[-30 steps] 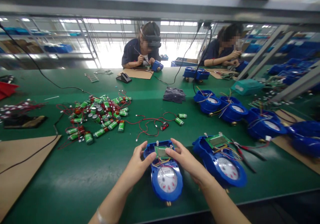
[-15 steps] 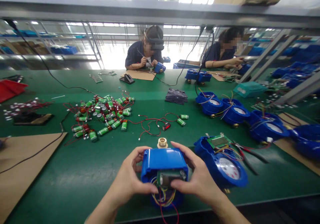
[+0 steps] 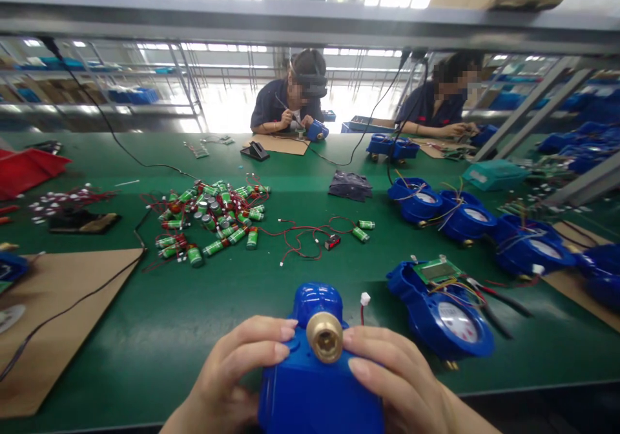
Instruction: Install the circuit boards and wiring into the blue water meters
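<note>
Head view is showing both hands gripping the blue meter housing (image 3: 317, 389) at the near table (image 3: 145, 330) edge, left hand (image 3: 232, 382) and right hand (image 3: 402, 385) fingers wrapping beside its brass fitting (image 3: 324, 337).

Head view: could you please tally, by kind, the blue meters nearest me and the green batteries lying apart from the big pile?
Held blue meter, gripped by left hand and right hand: 1
Open blue meter with green board showing: 1
Loose green batteries: 2
Total: 4
</note>
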Motion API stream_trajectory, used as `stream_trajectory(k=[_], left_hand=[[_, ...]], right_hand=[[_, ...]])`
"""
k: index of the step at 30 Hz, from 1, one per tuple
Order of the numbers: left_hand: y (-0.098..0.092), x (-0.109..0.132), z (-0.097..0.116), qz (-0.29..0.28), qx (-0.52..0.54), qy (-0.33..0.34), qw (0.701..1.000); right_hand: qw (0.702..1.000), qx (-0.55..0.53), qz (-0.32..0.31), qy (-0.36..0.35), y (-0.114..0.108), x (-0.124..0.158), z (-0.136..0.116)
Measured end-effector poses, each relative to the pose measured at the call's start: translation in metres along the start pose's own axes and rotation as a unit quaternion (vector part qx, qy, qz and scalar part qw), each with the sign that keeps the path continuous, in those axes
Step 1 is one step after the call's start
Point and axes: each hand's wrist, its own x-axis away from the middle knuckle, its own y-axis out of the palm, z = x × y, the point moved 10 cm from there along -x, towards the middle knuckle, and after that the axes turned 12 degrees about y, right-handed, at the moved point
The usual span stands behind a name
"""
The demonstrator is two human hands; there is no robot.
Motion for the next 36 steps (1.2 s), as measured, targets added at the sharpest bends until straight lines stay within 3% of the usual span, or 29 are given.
stream_trajectory(k=[8,11,13,15,17,18,20,25,28,32,36], left_hand=[[-0.016,0.018,-0.011,0.012,-0.003,-0.06,0.998],[-0.021,0.022,-0.035,0.038,0.036,-0.153,0.987],[-0.018,0.026,-0.06,0.072,0.105,-0.251,0.96],[-0.011,0.031,-0.085,0.117,0.183,-0.34,0.915],[-0.001,0.034,-0.105,0.149,0.229,-0.395,0.877],[0.003,0.035,-0.114,0.157,0.236,-0.413,0.865],[0.011,0.038,-0.13,0.155,0.239,-0.441,0.851],[0.028,0.045,-0.158,0.116,0.266,-0.473,0.832],[0.034,0.046,-0.167,0.079,0.295,-0.488,0.818],[0.034,0.05,-0.177,0.034,0.31,-0.515,0.799],[0.028,0.049,-0.183,-0.022,0.303,-0.527,0.794]], right_hand=[[0.993,-0.098,0.026,0.064,0.009,-0.022,0.005],[0.972,-0.139,0.029,0.185,0.018,-0.03,0.028],[0.919,-0.216,0.006,0.328,0.036,-0.029,0.056],[0.825,-0.335,-0.014,0.455,0.06,-0.021,0.077],[0.74,-0.425,-0.015,0.521,0.082,-0.014,0.088],[0.715,-0.444,-0.011,0.54,0.089,-0.012,0.093],[0.691,-0.45,0.002,0.565,0.099,-0.005,0.103],[0.671,-0.439,0.018,0.597,0.116,0.011,0.117],[0.646,-0.455,-0.003,0.612,0.128,0.019,0.111],[0.588,-0.531,-0.031,0.61,0.144,0.027,0.097],[0.575,-0.548,-0.07,0.604,0.153,0.033,0.088]])
